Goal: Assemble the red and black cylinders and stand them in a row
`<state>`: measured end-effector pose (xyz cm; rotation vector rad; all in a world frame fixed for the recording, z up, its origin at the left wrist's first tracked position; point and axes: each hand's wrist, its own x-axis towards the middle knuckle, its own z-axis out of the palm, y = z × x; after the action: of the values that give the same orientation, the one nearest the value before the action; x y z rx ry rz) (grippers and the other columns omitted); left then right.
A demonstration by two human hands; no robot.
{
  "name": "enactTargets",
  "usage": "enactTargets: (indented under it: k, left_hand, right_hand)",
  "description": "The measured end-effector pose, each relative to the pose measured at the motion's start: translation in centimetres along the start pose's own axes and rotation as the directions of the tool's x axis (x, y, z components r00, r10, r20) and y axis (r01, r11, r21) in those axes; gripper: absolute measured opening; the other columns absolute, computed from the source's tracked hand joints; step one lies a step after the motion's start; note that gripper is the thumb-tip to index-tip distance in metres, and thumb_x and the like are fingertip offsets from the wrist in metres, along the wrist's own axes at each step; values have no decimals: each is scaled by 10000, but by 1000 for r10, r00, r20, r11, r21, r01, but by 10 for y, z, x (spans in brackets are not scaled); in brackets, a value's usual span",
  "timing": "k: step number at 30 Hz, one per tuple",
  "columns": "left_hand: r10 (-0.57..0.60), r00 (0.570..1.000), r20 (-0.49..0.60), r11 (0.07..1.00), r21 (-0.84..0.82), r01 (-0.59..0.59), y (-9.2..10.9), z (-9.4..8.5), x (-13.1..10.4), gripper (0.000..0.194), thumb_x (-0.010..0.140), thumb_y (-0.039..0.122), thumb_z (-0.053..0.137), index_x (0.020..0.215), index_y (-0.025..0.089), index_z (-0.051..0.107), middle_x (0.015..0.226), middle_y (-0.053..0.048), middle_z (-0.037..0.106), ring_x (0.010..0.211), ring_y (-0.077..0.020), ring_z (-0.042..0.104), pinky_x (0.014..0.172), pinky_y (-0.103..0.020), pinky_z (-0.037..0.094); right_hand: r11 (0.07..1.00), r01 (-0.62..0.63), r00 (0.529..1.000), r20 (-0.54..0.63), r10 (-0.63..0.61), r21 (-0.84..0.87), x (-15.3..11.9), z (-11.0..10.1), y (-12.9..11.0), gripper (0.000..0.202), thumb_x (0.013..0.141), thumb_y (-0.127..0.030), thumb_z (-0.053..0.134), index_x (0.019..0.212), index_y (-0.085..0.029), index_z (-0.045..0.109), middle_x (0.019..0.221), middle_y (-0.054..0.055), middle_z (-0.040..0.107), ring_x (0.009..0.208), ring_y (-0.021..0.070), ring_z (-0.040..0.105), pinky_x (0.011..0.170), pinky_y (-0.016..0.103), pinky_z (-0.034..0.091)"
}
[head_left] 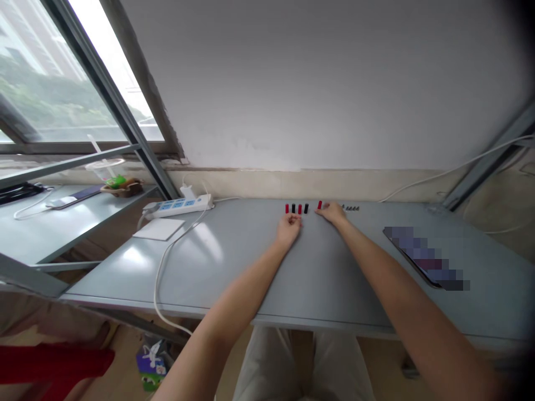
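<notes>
Small red and black cylinders stand in a row near the back of the grey table [234, 267]: a red one [287, 209], a black one [293, 208], another red one [300, 209] and another black one [306, 209]. My left hand [289, 227] is just in front of them, fingers drawn together; what they hold, if anything, is too small to tell. Farther right, the fingertips of my right hand [331, 212] are at the base of a separate red cylinder [320, 205]. Several small dark pieces [353, 209] lie right of that hand.
A white power strip [179, 206], a white flat square [159, 229] and a white cable [157, 278] are on the left. A dark, pixelated tablet-like object [422, 259] lies at the right. A metal frame post [489, 161] rises at the back right.
</notes>
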<state>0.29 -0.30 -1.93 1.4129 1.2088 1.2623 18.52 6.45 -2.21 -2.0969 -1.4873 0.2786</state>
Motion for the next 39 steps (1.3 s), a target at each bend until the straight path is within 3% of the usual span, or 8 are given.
enactTargets:
  k: [5,9,17,20,23,28,33,39]
  left_hand:
    - [9,1000,-1,1000,2,-9,-1,0,1,88,750,103,512,740,170,568,601,-2,574,573,-96,533,609,-240,438]
    - [42,999,21,999,20,-43,-1,0,1,65,750,129,525,739,172,572,596,-5,571,566,-96,526,582,-227,431]
    - [209,977,49,956,201,-215,-1,3,0,119,743,123,529,804,144,629,620,-9,572,586,-107,519,642,-249,421]
    - [297,952,78,926,218,-307,2,3,-4,224,755,156,543,958,143,636,670,-15,594,584,-108,500,646,-250,421]
    - [352,929,115,898,236,-370,4,3,-8,290,769,204,555,1046,154,626,756,-37,630,588,-110,493,660,-261,428]
    - [388,899,204,870,241,-431,1,4,-8,190,750,183,569,908,177,674,816,-56,648,642,-121,522,673,-266,434]
    - [369,906,206,866,278,-416,-5,5,-3,233,722,161,589,946,177,652,798,-46,643,606,-114,509,657,-271,437]
    - [364,904,223,851,314,-420,-7,4,-2,144,739,165,571,865,157,640,784,-38,645,626,-106,522,650,-252,443]
  right_hand:
    - [999,7,999,-46,-9,-34,-5,8,-8,213,756,-324,577,896,-184,655,957,135,664,931,250,604,792,367,432]
    - [997,56,997,-54,-59,-49,-14,7,-5,195,767,-300,563,886,-172,650,933,144,666,920,251,604,800,367,420]
    - [987,158,985,65,-158,6,-50,-7,-2,141,750,-298,597,807,-175,638,829,85,674,800,206,619,677,286,427]
    - [974,219,965,135,-226,60,-68,-12,-5,118,743,-295,613,747,-178,630,746,60,667,702,177,610,608,257,413]
    - [935,354,931,100,-350,-18,-83,-15,-8,90,769,-273,592,771,-193,633,734,60,665,694,178,603,615,261,406]
    - [816,535,843,80,-532,-220,-92,-22,-10,109,804,-262,560,797,-205,652,803,93,671,785,218,603,694,303,406]
    - [745,629,776,112,-621,-223,-94,-31,-13,131,817,-218,541,821,-183,667,831,109,665,839,239,591,744,324,394]
    - [730,651,758,120,-641,-210,-97,-38,-15,191,845,-277,523,883,-178,683,867,93,672,845,216,593,759,315,404]
